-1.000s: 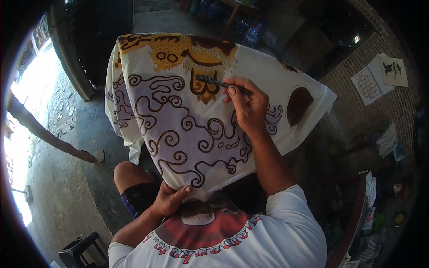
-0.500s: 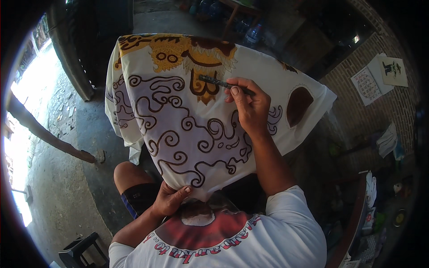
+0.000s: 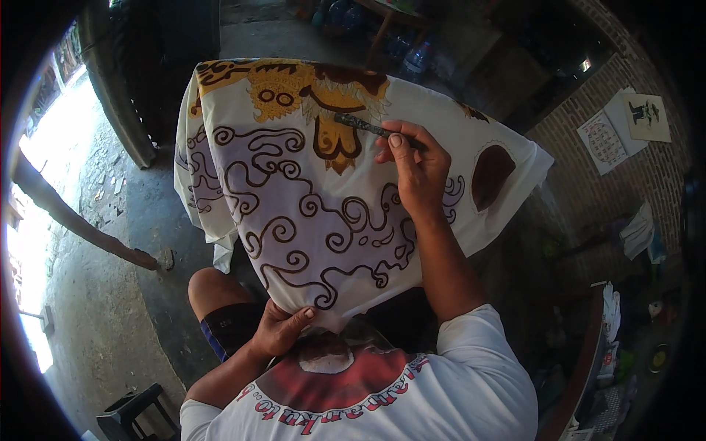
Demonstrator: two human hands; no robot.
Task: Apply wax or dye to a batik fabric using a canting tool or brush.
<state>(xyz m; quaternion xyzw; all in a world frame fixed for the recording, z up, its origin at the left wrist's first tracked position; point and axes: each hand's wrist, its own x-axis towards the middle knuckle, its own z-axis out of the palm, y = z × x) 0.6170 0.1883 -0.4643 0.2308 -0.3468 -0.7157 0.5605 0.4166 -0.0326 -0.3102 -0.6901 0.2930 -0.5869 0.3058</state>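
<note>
A white batik cloth [image 3: 382,298] with lilac areas, dark brown swirls and gold-and-brown figures is draped in front of me, its near edge over my lap. My left hand [image 3: 282,328] grips that edge, thumb on top and fingers hidden underneath. Between the thumb and fingers of my right hand [image 3: 421,167] is a dark speckled stick [image 3: 362,125], held like a pen. Its far end is over the top of a gold-and-brown motif [image 3: 337,140]. Whether that tip touches the cloth, or what kind it is, I cannot tell.
A black stool [image 3: 136,411] stands at the lower left, and a wooden pole [image 3: 88,220] slants along the left. Clear plastic bottles [image 3: 418,57] are beyond the cloth. Papers [image 3: 603,140] hang on the brick wall at right. A cluttered shelf [image 3: 588,360] is at lower right.
My right hand has shifted slightly to the right, and the stick's tip has moved a little farther away and right over the motif. My left hand stays on the cloth's edge.
</note>
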